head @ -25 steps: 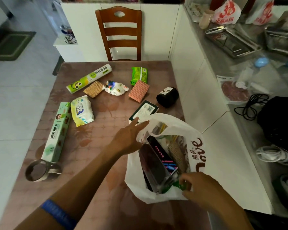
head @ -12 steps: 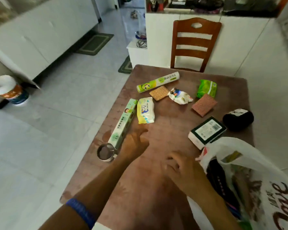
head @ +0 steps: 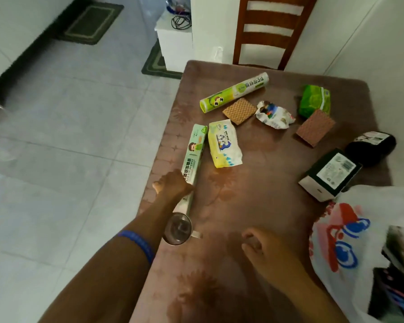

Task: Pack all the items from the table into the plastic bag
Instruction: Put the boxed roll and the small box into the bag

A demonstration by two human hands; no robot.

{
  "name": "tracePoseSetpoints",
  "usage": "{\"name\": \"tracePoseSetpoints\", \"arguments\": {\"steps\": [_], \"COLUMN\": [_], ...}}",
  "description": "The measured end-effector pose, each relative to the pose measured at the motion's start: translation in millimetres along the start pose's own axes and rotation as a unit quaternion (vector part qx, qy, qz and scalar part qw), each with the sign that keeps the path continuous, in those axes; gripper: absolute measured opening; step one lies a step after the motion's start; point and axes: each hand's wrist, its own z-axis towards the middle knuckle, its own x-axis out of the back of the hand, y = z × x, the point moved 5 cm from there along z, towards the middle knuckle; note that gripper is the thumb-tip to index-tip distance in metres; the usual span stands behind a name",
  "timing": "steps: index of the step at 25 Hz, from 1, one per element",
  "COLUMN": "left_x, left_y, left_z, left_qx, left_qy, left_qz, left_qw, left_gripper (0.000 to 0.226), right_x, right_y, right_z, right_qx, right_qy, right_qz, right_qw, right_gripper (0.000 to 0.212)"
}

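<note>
My left hand closes around the near half of a long pale-green foil box at the table's left edge. My right hand hovers over the brown table near its front, fingers loosely curled and holding nothing. The white plastic bag stands at the lower right with several items inside. On the table lie a yellow wet-wipes pack, a green cling-film roll, two waffle-patterned pads, a crumpled wrapper, a green pack, a dark box and a black jar.
A glass mug lies on its side right at the foil box's near end, under my left wrist. A wooden chair stands at the table's far end. Tiled floor drops away to the left of the table edge.
The view swung left. My left hand moved from the bag's rim to the foil box and gripped it. My right hand let go of the bag and came over the table.
</note>
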Motion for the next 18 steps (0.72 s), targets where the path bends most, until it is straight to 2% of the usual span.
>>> {"name": "tracePoseSetpoints", "arguments": {"steps": [3,5,7,10,12,15,18], "left_x": [7.8,17.8,34.8,54.8,50.9,36.7,13.1], "left_y": [6.0,13.7,27.8,65.7,103.2,157.1,202.3], "left_z": [-5.8,-16.1,-32.6,-79.9,-124.8,-199.2,-262.5], "left_qx": [0.003,0.021,0.019,-0.094,-0.181,-0.259,-0.295], "left_qy": [-0.011,-0.016,-0.042,-0.112,-0.182,-0.254,-0.323], "left_qz": [-0.051,-0.196,-0.35,-0.367,-0.364,-0.352,-0.328], "left_qw": [0.999,0.98,0.935,0.919,0.895,0.863,0.837], "left_gripper": [0.061,0.052,0.047,0.028,0.021,0.018,0.015], "right_x": [-4.7,-4.2,3.5,25.8,49.5,87.6,114.9], "right_y": [-0.2,-6.5,-16.4,-32.4,-36.4,-24.4,6.2], "right_z": [-7.9,-12.2,-14.1,-16.5,-28.4,-58.5,-94.5], "right_qx": [-0.01,-0.021,-0.041,-0.086,-0.104,-0.053,-0.022], "right_qy": [0.02,0.017,0.007,0.026,0.059,0.097,0.133], "right_qz": [-0.008,0.001,0.045,0.168,0.311,0.542,0.635], "right_qw": [1.0,1.0,0.998,0.982,0.943,0.833,0.761], "right_gripper": [0.017,0.015,0.013,0.025,0.037,0.043,0.058]}}
